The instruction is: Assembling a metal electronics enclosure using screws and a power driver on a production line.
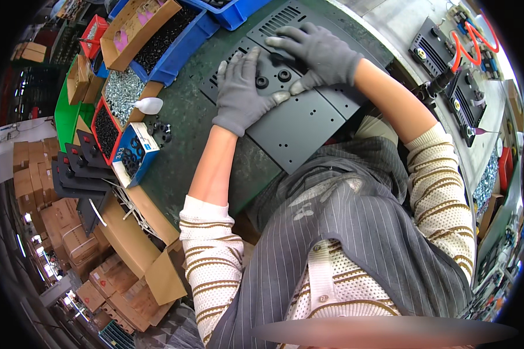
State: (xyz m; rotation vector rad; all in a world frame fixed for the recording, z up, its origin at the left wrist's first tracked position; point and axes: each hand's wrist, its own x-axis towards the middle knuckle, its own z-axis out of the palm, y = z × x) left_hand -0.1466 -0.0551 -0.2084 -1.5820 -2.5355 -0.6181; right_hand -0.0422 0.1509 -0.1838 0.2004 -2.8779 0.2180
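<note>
Green bench top (pixel 186 125), flanked at left by blue bin (pixel 183 56) of small black parts, bearing dark drilled metal panelling (pixel 294 131) with two black round fittings (pixel 284 76), left gloved hand (pixel 241 93) and right gloved hand (pixel 326 55) spread palm-down over it, thumb tips nearly touching.

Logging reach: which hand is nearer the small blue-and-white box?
Left. The left hand is on the dark panel, right of the box; the right hand is on it too, farther right.
</note>
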